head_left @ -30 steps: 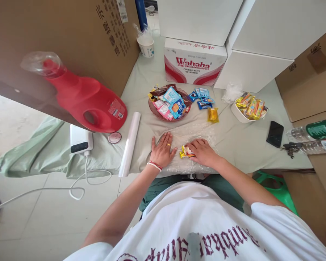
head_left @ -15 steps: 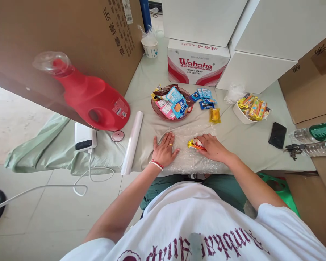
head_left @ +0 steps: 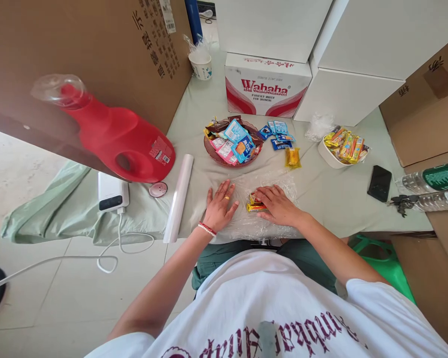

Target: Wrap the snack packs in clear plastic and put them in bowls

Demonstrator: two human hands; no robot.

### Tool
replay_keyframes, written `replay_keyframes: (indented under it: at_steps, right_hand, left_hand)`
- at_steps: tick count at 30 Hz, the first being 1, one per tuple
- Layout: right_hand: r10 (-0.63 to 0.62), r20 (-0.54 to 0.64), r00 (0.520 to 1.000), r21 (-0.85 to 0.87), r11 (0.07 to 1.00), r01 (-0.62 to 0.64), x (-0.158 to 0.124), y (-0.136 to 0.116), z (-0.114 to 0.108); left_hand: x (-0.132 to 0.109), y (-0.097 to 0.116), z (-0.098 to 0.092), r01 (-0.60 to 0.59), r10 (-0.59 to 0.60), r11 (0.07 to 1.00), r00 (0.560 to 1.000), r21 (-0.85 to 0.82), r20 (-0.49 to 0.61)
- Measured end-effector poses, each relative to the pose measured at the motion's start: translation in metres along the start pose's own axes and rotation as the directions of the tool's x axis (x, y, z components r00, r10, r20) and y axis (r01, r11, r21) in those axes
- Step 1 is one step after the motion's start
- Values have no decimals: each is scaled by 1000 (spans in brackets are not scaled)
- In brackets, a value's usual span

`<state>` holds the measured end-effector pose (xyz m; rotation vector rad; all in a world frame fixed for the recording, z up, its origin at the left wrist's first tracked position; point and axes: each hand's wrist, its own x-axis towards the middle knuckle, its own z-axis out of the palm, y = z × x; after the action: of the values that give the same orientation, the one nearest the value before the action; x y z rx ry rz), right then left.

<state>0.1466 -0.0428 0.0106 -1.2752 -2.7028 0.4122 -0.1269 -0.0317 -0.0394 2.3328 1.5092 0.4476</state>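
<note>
My left hand lies flat on the left edge of a sheet of clear plastic wrap, fingers spread and holding nothing. My right hand rests over several small snack packets in yellow and red wrappers in the middle of that sheet. Its fingers are stretched out over the packets and hide part of them. A white roll of plastic film lies to the left of my left hand.
Beyond my hands stand a red glass bowl of snacks, loose blue packets and a yellow packet. A white tub and a phone are to the right. A red jug and a power bank are on the left.
My right hand has moved slightly left with the snack packets, and its fingers have flattened over them. My left hand stays flat on the wrap. The view has shifted slightly.
</note>
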Motion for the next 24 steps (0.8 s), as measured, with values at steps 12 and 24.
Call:
replay_keyframes:
  at_steps: [12, 24]
  right_hand:
    - [-122, -86, 989, 84, 988, 129, -108, -10, 28]
    - [81, -2, 997, 398, 914, -73, -73, 23, -10]
  left_hand:
    - [-54, -5, -25, -517, 528, 848, 807, -115, 265]
    - [-20, -2, -34, -74, 139, 903, 982, -423, 124]
